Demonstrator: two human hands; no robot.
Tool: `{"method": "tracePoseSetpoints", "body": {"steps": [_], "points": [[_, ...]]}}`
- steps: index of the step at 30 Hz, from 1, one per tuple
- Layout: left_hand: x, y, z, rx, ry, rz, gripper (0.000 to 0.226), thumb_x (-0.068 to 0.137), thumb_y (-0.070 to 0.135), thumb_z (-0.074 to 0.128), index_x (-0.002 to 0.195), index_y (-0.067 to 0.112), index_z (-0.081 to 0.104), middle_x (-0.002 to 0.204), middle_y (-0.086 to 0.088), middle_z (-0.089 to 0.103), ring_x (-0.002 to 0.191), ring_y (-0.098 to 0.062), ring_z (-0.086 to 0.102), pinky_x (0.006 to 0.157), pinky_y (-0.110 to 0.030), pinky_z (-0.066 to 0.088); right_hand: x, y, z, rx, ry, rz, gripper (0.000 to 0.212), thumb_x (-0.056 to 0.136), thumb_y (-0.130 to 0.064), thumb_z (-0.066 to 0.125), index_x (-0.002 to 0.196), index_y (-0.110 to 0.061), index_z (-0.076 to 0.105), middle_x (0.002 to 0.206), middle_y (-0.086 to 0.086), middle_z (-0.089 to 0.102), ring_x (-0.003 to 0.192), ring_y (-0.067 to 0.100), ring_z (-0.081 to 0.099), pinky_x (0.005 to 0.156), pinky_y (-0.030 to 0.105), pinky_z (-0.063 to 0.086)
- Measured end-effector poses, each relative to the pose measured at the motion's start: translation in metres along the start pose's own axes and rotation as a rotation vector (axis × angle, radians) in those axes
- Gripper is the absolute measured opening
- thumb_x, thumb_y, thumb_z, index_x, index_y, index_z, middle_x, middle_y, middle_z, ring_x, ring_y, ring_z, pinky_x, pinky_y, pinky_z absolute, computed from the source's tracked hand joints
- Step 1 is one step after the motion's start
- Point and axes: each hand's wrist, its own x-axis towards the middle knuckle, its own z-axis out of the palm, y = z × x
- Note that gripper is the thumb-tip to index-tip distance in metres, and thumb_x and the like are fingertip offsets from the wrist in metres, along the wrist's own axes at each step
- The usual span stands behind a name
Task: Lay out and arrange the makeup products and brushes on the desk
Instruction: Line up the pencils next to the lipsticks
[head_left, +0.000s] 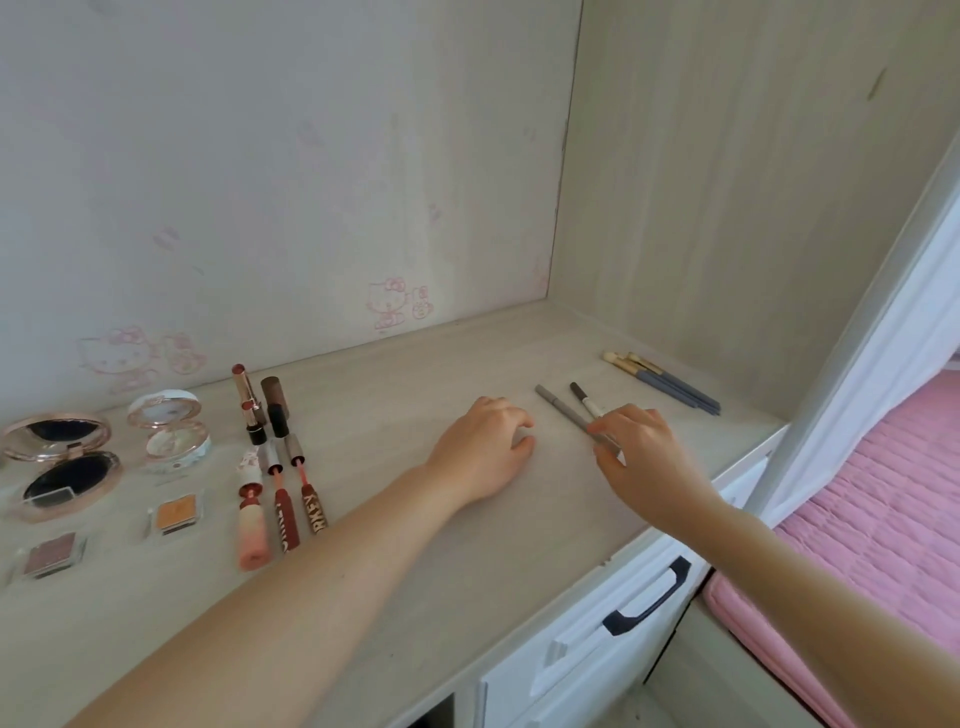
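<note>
Right of centre on the pale desk (415, 519), the right hand (644, 462) pinches the near end of a grey pencil (563, 410) between thumb and forefinger, with a dark-capped white pencil (584, 397) lying just beside it and blue-handled brushes (665, 382) farther right by the wall. The left hand (483, 447) rests on the desk to the left of the pencils, fingers loosely curled and holding nothing. At the left end lie lip glosses (283, 499), lipsticks (249, 400), two open compacts (62, 457) and two eyeshadow pans (176, 514).
</note>
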Motion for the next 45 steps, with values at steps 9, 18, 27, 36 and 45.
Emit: {"method": "tracePoseSetpoints", "body": {"steps": [9,18,27,36,45], "points": [[0.060,-0.005,0.020,-0.110,0.036,-0.111,0.044,0.095,0.018,0.045,0.138,0.011,0.045,0.143,-0.008,0.045,0.136,-0.024,0.033,0.111,-0.031,0.028,0.022,0.019,0.010,-0.066,-0.025,0.078,0.028,0.097,-0.032,0.047,0.118,-0.019,0.060,0.122,-0.002,0.052,0.114,0.021,0.042,0.091,0.029,0.041],[0.073,-0.012,0.027,0.004,-0.085,-0.016,0.041,0.098,0.012,0.037,0.138,0.015,0.047,0.145,-0.006,0.044,0.141,-0.023,0.025,0.114,-0.033,0.023,0.023,0.019,0.018,-0.047,-0.031,0.062,0.024,0.096,-0.029,0.047,0.112,-0.020,0.064,0.120,-0.003,0.052,0.112,0.019,0.041,0.090,0.022,0.033],[0.050,-0.021,0.013,0.047,0.025,0.017,0.021,0.093,0.014,0.049,0.108,0.017,0.065,0.109,-0.006,0.061,0.114,-0.023,0.049,0.092,-0.038,0.045,0.014,0.010,0.015,-0.053,0.015,0.039,0.022,0.094,-0.028,0.054,0.104,-0.015,0.067,0.122,-0.003,0.051,0.120,0.019,0.038,0.092,0.024,0.036],[0.006,-0.030,-0.015,0.032,0.059,0.019,0.015,0.092,0.016,0.053,0.101,0.019,0.065,0.105,0.001,0.064,0.112,-0.016,0.047,0.089,-0.035,0.044,0.000,-0.015,0.006,-0.014,0.047,-0.024,0.017,0.090,-0.028,0.060,0.101,-0.019,0.069,0.113,-0.005,0.058,0.111,0.015,0.044,0.089,0.024,0.042],[-0.050,-0.043,-0.055,-0.158,0.094,-0.088,0.009,0.091,0.019,0.059,0.093,0.026,0.063,0.100,0.008,0.064,0.099,-0.012,0.052,0.086,-0.029,0.041,-0.015,-0.053,-0.001,0.155,-0.041,-0.033,0.013,0.089,-0.029,0.062,0.095,-0.019,0.067,0.084,-0.005,0.067,0.080,0.010,0.060,0.074,0.025,0.054]]}}
